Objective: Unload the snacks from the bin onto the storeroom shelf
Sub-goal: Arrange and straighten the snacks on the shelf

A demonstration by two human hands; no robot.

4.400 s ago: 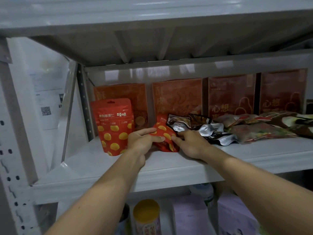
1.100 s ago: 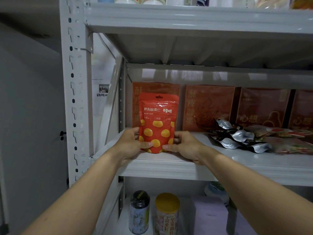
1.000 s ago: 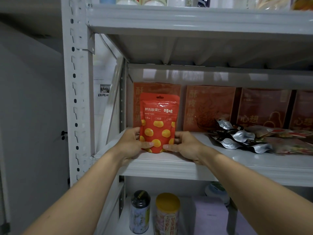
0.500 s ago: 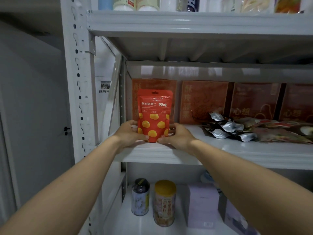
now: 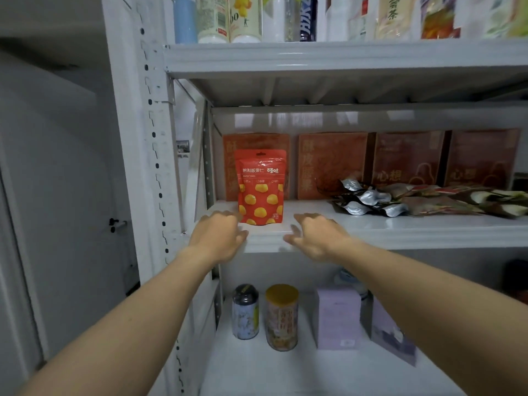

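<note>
Standing upright on the shelf point(image 5: 371, 232), is the red pouch point(image 5: 261, 187) gripped?

No. It is flanked by the left hand point(image 5: 220, 238) and right hand point(image 5: 317, 238), fingers loosely spread, nothing pinched.

Is the shelf edge touched?

Possibly; that is obscured by blur. Foil packets point(image 5: 368, 201) are piled farther right.
</note>
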